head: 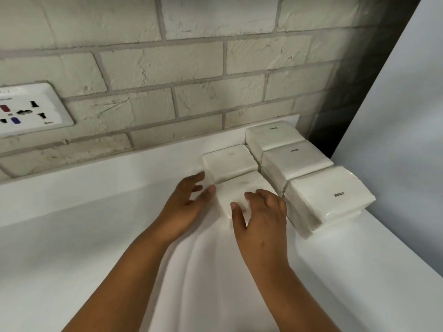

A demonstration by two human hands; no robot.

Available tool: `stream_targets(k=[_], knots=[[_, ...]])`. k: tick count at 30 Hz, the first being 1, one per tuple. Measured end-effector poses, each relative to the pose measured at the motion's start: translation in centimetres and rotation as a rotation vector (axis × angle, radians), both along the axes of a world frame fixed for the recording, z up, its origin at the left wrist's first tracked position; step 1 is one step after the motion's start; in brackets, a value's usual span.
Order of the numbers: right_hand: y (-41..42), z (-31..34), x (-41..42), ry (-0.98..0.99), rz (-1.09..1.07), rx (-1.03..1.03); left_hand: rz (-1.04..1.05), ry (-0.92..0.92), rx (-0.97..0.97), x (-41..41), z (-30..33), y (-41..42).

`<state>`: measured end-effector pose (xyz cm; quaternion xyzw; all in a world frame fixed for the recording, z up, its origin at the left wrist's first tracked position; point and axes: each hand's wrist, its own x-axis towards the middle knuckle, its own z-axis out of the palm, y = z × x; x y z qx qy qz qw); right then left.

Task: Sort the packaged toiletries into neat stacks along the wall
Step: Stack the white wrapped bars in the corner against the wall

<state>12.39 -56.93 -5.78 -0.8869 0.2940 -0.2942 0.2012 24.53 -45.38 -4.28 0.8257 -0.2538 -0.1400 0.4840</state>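
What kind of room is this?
Probably a bathroom or hotel washroom: a white counter against a brick wall, a wall socket, and wrapped white packs being stacked.

Single head view, looking forward and down, close over white counter [96,236], facing brick wall [191,68]
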Motion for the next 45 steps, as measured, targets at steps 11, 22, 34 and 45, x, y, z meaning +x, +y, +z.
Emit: stream_targets(k=[11, 22, 34, 45], knots=[[0.0, -1.1, 0.5, 0.036, 0.020, -0.052, -0.027, -0.410, 0.200, 6.4, -0.2, -5.3], [0.1, -1.4, 0.6, 0.036, 0.031, -0.055, -0.037, -0.475, 0.248, 7.2, -0.3, -2.7], [0.9, -1.4, 1.4, 0.043, 0.047, -0.089, -0.032, -0.492, 0.242, 6.9, -0.1, -1.9], [1.0, -1.2, 1.6, 0.086, 0.037, -0.120, -0.041, -0.466, 0.288, 6.4, 0.3, -1.9]])
